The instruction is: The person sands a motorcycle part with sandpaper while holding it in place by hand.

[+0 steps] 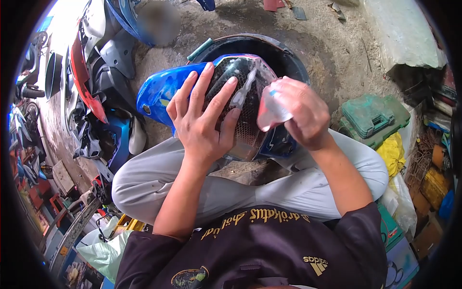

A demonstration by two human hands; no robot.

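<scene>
A blue motorcycle fairing panel (161, 91) with a black honeycomb-patterned middle lies across a dark round basin (284, 50). A pale, whitish streak (248, 86) runs down the patterned part. My left hand (202, 115) lies on the panel with its fingers spread, pressing against the surface. In my right hand (305, 113) is a bent pinkish-white sheet (273, 111), pinched between thumb and fingers at the panel's right side. The sheet's exact material cannot be made out. My fingers cover part of it.
Several motorcycle body panels (115, 53) are piled at the left. A green tool case (368, 118) sits on the right, near a yellow bag (392, 154). At upper right is a pale concrete block (404, 33). Small sheet scraps (299, 13) lie on the concrete floor.
</scene>
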